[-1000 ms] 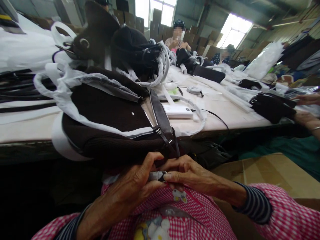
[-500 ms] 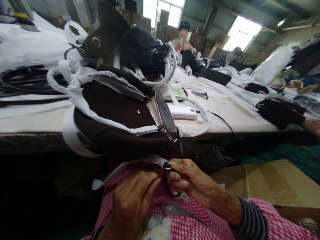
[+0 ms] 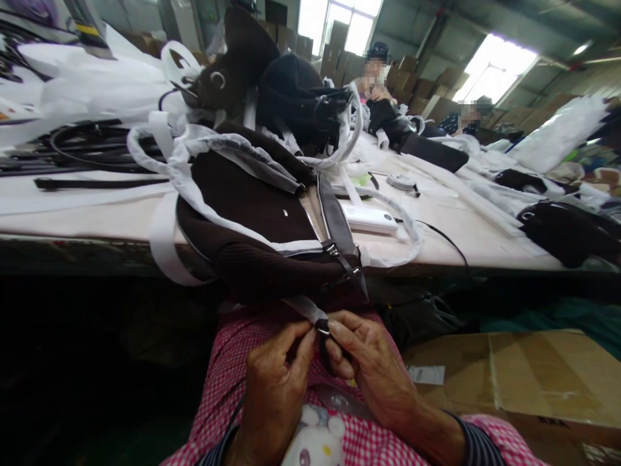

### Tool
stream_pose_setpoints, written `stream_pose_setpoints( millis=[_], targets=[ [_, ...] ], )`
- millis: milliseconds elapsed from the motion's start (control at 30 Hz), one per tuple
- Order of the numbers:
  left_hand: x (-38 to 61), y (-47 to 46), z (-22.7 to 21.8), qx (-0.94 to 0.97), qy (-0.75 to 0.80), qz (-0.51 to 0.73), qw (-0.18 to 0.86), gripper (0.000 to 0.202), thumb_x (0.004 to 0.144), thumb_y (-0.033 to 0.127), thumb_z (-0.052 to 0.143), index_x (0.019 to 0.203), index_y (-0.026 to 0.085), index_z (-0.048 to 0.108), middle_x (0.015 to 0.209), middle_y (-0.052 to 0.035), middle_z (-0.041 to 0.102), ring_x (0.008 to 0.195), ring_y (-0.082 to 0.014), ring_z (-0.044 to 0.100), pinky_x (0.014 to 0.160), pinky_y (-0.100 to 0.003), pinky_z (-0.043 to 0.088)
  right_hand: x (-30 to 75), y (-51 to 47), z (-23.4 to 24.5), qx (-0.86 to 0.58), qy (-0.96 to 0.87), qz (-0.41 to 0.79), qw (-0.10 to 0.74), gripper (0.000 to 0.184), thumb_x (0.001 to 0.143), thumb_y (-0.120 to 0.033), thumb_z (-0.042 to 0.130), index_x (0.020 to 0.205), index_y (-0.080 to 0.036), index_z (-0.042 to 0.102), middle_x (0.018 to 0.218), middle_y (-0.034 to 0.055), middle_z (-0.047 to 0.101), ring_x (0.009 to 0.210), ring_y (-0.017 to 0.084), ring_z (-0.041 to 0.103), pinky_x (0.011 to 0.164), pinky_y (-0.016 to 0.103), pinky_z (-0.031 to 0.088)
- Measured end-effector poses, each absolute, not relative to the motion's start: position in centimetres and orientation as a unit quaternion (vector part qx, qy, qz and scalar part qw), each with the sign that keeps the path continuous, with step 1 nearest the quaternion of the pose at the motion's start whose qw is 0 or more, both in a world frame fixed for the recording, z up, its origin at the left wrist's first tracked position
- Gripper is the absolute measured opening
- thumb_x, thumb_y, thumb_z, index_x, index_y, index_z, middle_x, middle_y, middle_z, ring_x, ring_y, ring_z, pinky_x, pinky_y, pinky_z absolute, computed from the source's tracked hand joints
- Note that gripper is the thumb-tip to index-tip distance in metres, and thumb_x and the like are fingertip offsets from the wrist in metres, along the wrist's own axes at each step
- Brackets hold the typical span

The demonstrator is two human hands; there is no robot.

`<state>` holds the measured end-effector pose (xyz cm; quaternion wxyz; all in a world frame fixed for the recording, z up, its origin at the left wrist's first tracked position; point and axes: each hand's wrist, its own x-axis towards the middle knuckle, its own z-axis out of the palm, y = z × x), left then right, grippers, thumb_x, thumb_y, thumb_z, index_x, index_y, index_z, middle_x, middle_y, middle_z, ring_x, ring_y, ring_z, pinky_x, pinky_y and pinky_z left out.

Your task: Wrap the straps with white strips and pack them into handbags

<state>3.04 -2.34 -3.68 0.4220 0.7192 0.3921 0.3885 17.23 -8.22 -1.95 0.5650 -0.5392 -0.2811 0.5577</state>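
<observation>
Both hands meet over my lap at a dark strap (image 3: 322, 323) with a metal ring, partly wrapped in white material. My left hand (image 3: 276, 382) pinches the strap close to the ring, thumb and forefinger together. From the other side, my right hand (image 3: 371, 362) grips the strap by the ring, its fingers curled. The strap's lower part is mostly hidden behind the right fingers. Just beyond, a dark brown bag (image 3: 247, 200) lies at the table's edge, its handles wrapped in white and its zip partly open.
A white box-shaped device (image 3: 371, 219) with a cable lies on the table (image 3: 436, 243) right of the bag. More dark bags (image 3: 295, 97) and white wrapping (image 3: 107, 84) are piled behind. A cardboard box (image 3: 524, 369) stands at my right. Two people (image 3: 376, 81) are across the table.
My left hand has moved up and right to the strap by the ring. The white-wrapped end that stretched left is now mostly out of sight. The camera view has shifted slightly left.
</observation>
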Motion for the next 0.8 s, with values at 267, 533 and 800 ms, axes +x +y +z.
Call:
stream_pose_setpoints(
  millis=[267, 533, 800],
  targets=[
    [2.4, -1.8, -4.3, 0.752, 0.392, 0.37, 0.379, 0.022, 0.093, 0.02, 0.054, 0.093, 0.02, 0.076, 0.084, -0.0029, 0.081, 0.07, -0.0182, 0.076, 0.066, -0.025, 0.055, 17.0, -8.0, -2.9, -0.576, -0.335, 0.516, 0.538, 0.038, 0.095, -0.051, 0.064, 0.083, -0.014, 0.064, 0.06, -0.0045, 0.052, 0.044, 0.005, 0.038, 0.044, 0.019, 0.028],
    [2.9, -1.3, -3.9, 0.657, 0.447, 0.328, 0.511, 0.018, 0.087, 0.03, 0.063, 0.079, 0.021, 0.076, 0.072, 0.0008, 0.078, 0.063, -0.0164, 0.071, 0.056, -0.022, 0.053, 16.6, -7.8, -2.7, -0.587, -0.323, 0.516, 0.533, 0.04, 0.093, -0.053, 0.065, 0.09, -0.013, 0.067, 0.061, -0.0039, 0.055, 0.044, 0.005, 0.041, 0.042, 0.018, 0.03],
    [3.4, -1.8, -4.2, 0.643, 0.456, 0.403, 0.465, 0.02, 0.084, 0.026, 0.065, 0.066, 0.02, 0.07, 0.057, 0.0027, 0.07, 0.049, -0.0123, 0.062, 0.049, -0.02, 0.048, 15.3, -7.3, -3.4, -0.579, -0.297, 0.502, 0.57, 0.04, 0.09, -0.053, 0.069, 0.092, -0.013, 0.065, 0.06, -0.0044, 0.054, 0.043, 0.005, 0.042, 0.042, 0.017, 0.031]
  ],
)
